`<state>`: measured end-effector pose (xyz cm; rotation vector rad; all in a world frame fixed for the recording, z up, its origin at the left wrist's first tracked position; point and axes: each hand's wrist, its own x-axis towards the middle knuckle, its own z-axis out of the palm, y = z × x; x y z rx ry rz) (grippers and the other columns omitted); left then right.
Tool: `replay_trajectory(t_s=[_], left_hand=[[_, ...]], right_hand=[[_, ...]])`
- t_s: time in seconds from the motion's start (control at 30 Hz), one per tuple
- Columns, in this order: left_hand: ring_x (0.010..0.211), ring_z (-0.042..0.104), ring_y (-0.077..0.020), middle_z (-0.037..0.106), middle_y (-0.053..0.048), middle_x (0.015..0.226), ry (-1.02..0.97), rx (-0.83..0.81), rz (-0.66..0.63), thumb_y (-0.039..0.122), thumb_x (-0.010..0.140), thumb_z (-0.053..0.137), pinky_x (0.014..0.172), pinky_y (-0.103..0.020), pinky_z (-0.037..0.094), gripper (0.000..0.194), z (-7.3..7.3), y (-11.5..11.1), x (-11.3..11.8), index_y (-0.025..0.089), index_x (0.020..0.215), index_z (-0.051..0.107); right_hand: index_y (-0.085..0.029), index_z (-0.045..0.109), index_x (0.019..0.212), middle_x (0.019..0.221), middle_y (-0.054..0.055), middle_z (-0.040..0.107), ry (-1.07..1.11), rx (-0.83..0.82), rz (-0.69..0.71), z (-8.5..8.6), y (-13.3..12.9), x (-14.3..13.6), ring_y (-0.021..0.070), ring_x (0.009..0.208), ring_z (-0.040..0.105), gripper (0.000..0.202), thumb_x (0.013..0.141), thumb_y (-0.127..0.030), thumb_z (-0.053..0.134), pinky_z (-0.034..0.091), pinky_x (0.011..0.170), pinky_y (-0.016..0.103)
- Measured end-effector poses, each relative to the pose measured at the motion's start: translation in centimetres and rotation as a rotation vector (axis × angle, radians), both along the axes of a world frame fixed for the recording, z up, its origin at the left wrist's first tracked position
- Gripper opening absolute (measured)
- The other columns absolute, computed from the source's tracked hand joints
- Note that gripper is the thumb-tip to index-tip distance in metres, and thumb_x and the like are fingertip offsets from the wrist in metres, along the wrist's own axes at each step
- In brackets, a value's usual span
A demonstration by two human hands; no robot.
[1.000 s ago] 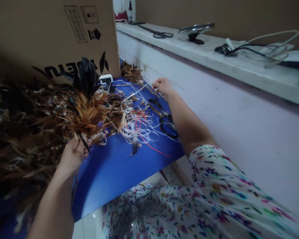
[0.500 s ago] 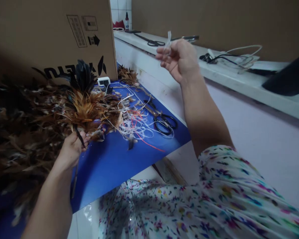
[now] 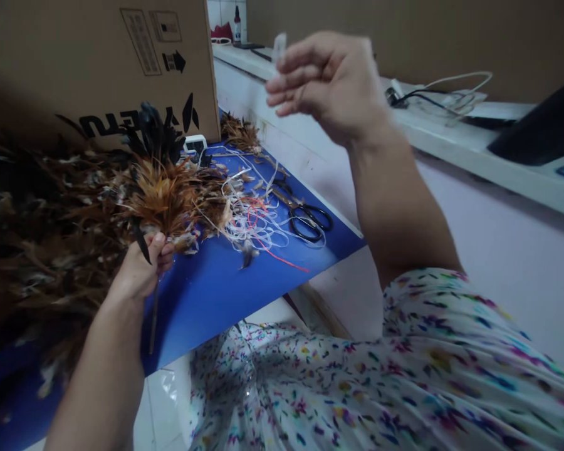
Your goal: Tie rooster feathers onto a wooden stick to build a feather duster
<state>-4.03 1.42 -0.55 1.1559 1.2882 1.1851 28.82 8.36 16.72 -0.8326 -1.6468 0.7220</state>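
The left hand (image 3: 153, 263) grips the feather bunch (image 3: 162, 194) low down, over the left part of the blue table (image 3: 211, 291). A thin stick (image 3: 154, 322) pokes out below the hand, toward the front edge. The right hand (image 3: 326, 84) is up in the air near the wall (image 3: 489, 238), with a blurry clear strip (image 3: 279, 49) in its fingers. Below it, the black scissors (image 3: 307, 220) lie near the right corner, beside the messy string (image 3: 251, 225). The big box (image 3: 89, 56) stands at the back.

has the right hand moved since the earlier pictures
Yes, upward: a second ago the right hand was below the ledge, near the far side of the blue table; now it's raised in front of the ledge.
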Motion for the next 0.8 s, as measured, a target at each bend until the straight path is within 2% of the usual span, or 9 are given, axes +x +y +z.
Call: replay_trajectory(t_s=[0.1,0.2,0.27,0.33,0.43,0.6,0.7,0.8], left_hand=[[0.044,0.029,-0.0018,0.039,0.007,0.058,-0.140,-0.071,-0.049,0.042,0.078,0.075,0.039,-0.013,0.022,0.044,0.2,-0.2,0.5,0.019,0.071,0.038],[0.043,0.027,-0.0010,0.037,0.008,0.058,-0.221,-0.096,-0.074,0.038,0.072,0.079,0.038,-0.012,0.020,0.046,0.5,-0.4,1.1,0.019,0.070,0.038],[0.043,0.027,-0.0005,0.037,0.008,0.057,-0.259,-0.124,-0.098,0.034,0.075,0.078,0.038,-0.011,0.020,0.043,0.6,-0.4,1.4,0.018,0.069,0.038],[0.041,0.025,-0.0001,0.037,0.008,0.056,-0.297,-0.149,-0.086,0.030,0.078,0.074,0.037,-0.010,0.019,0.039,0.7,-0.4,1.6,0.018,0.068,0.038],[0.040,0.024,0.0000,0.037,0.008,0.056,-0.356,-0.201,-0.083,0.024,0.084,0.068,0.035,-0.010,0.019,0.031,0.5,-0.3,1.8,0.017,0.069,0.041],[0.040,0.028,-0.0011,0.038,0.007,0.055,-0.397,-0.285,-0.091,0.020,0.091,0.059,0.035,-0.010,0.022,0.023,0.0,-0.2,2.2,0.014,0.072,0.047],[0.042,0.034,-0.0028,0.039,0.007,0.056,-0.385,-0.264,-0.071,0.024,0.090,0.063,0.038,-0.013,0.033,0.026,-0.3,-0.1,2.2,0.015,0.071,0.047],[0.045,0.039,-0.0041,0.041,0.006,0.058,-0.358,-0.207,-0.031,0.028,0.088,0.067,0.043,-0.016,0.043,0.031,-0.4,-0.1,2.1,0.016,0.070,0.045]], right_hand=[[-0.016,0.066,0.089,0.079,-0.001,0.074,-0.051,-0.036,0.074,-3.9,-0.3,-2.0,0.0135,0.073,0.072,0.025,0.079,0.006,0.062,0.061,0.068,0.026],[-0.017,0.072,0.085,0.076,-0.001,0.073,-0.218,0.013,0.069,-7.8,-1.3,-4.7,0.0114,0.069,0.067,0.010,0.084,-0.009,0.066,0.057,0.070,0.027],[-0.017,0.074,0.085,0.082,0.000,0.074,-0.322,0.147,0.072,-10.1,-2.0,-6.7,0.0143,0.079,0.068,0.008,0.083,-0.012,0.068,0.055,0.080,0.031],[-0.018,0.075,0.088,0.088,0.002,0.075,-0.423,0.275,0.121,-12.2,-2.6,-8.4,0.0166,0.086,0.068,0.012,0.088,-0.016,0.064,0.051,0.086,0.034],[-0.018,0.076,0.090,0.089,0.004,0.075,-0.548,0.389,0.129,-14.9,-2.7,-10.4,0.0212,0.097,0.065,0.014,0.092,-0.021,0.062,0.043,0.092,0.040],[-0.018,0.074,0.090,0.088,0.005,0.075,-0.545,0.324,0.137,-17.6,-2.5,-11.8,0.0196,0.093,0.063,0.014,0.092,-0.024,0.062,0.038,0.093,0.039],[-0.017,0.073,0.086,0.081,0.003,0.072,-0.460,0.257,0.191,-17.9,-2.6,-11.8,0.0169,0.084,0.061,0.013,0.089,-0.024,0.062,0.040,0.089,0.036],[-0.015,0.071,0.084,0.076,0.001,0.069,-0.356,0.141,0.286,-17.8,-3.0,-11.5,0.0129,0.073,0.059,0.014,0.088,-0.025,0.061,0.043,0.076,0.029]])
